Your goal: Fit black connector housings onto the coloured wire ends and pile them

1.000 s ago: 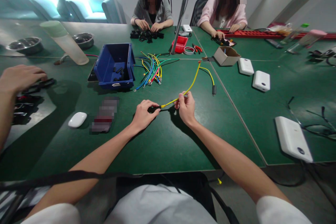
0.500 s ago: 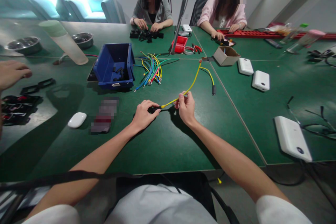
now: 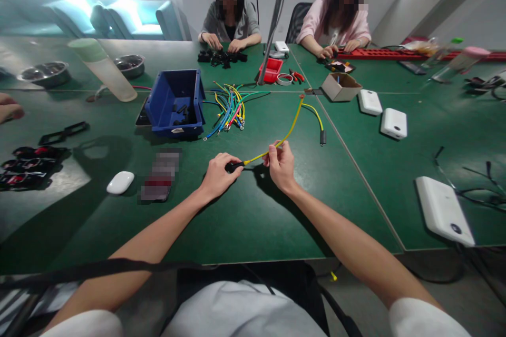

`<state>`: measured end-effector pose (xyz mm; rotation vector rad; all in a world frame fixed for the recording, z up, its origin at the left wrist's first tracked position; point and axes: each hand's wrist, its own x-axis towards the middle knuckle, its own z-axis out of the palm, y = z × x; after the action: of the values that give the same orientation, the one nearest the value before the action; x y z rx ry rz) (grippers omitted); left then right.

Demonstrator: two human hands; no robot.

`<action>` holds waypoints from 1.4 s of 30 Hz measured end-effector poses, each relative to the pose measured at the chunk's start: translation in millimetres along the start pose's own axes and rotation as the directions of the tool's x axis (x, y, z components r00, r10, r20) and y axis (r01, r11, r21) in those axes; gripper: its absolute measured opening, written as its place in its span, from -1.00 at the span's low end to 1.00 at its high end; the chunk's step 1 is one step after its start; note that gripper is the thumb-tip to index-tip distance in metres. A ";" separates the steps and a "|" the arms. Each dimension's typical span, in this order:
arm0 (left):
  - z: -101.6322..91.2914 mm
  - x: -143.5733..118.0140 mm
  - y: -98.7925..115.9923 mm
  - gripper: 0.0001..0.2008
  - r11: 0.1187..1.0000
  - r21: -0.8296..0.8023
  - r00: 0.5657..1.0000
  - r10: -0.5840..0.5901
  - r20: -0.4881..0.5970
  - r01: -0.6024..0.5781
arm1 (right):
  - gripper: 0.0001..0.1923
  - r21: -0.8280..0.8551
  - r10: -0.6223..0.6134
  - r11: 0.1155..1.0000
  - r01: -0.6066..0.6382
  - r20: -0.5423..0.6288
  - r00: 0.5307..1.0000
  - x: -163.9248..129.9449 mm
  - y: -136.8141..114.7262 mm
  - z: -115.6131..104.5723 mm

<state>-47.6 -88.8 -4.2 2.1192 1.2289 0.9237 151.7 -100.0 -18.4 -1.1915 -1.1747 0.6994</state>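
On the green counter (image 3: pixel 245 226), the left hand (image 3: pixel 220 176) grasps a black fitting (image 3: pixel 233 167) at the near end of a yellow wire (image 3: pixel 293 126), and the right hand (image 3: pixel 283 166) pinches that wire farther along. Beyond the hands it runs away to a reddish tip (image 3: pixel 301 97), with a dark sleeve (image 3: pixel 323 138) on a yellow-green length nearby. A blue bin (image 3: pixel 164 130) and a bundle of coloured wires (image 3: pixel 233 108) lie farther left; past them, a person in grey (image 3: pixel 248 23) handles black parts (image 3: pixel 223 58)
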 end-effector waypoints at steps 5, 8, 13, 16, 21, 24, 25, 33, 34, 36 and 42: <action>-0.4 -0.3 1.1 -0.89 1.000 -0.024 1.000 -0.001 -0.004 0.001 | -0.73 0.071 0.058 0.996 -0.059 0.008 0.998 2.0 -0.2 1.1; -1.4 -1.2 3.5 -0.90 0.999 -0.034 1.000 0.023 -0.018 -0.023 | -0.72 0.110 0.084 0.990 -0.085 0.012 0.996 2.3 -0.3 2.4; -2.9 -3.4 10.3 -0.89 0.997 -0.072 1.000 -0.010 -0.025 0.008 | -0.72 0.123 0.079 0.989 -0.079 0.003 0.997 1.1 -1.4 3.6; -2.8 -4.4 13.5 -0.86 0.990 -0.122 0.997 -0.078 -0.006 0.077 | -0.72 0.138 0.087 0.987 -0.088 0.010 0.996 1.1 -3.1 3.6; -0.8 -5.3 11.0 -0.81 0.959 -0.234 0.987 -0.158 0.030 0.161 | -0.72 0.161 0.084 0.983 -0.085 0.013 0.996 1.5 -7.1 3.8; 0.6 -5.6 8.0 -0.77 0.949 -0.259 0.984 -0.175 0.034 0.178 | -0.72 0.158 0.081 0.984 -0.083 0.020 0.997 0.5 -9.1 4.0; 0.9 -5.6 7.4 -0.77 0.946 -0.268 0.983 -0.180 0.031 0.182 | -0.72 0.156 0.080 0.984 -0.083 0.022 0.997 0.0 -9.6 4.2; 1.3 -2.3 8.9 -0.73 0.823 -0.482 0.951 -0.296 0.086 0.300 | -0.68 0.234 0.144 0.961 -0.149 0.042 0.989 0.7 -11.9 6.5; 1.3 -1.9 9.1 -0.72 0.806 -0.502 0.947 -0.307 0.097 0.313 | -0.67 0.245 0.164 0.954 -0.170 0.046 0.985 1.4 -11.9 6.8; 1.6 -1.5 9.0 -0.70 0.786 -0.523 0.940 -0.322 0.109 0.330 | -0.65 0.259 0.188 0.946 -0.195 0.050 0.981 2.1 -12.3 7.2; 4.0 -1.9 6.7 -0.72 0.801 -0.510 0.944 -0.319 0.080 0.314 | -0.68 0.236 0.130 0.962 -0.136 0.039 0.991 0.0 -15.3 7.1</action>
<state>-41.6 -93.9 -2.5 1.4337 1.1333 0.9767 142.6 -101.9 -4.3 -1.0676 -1.0038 0.9316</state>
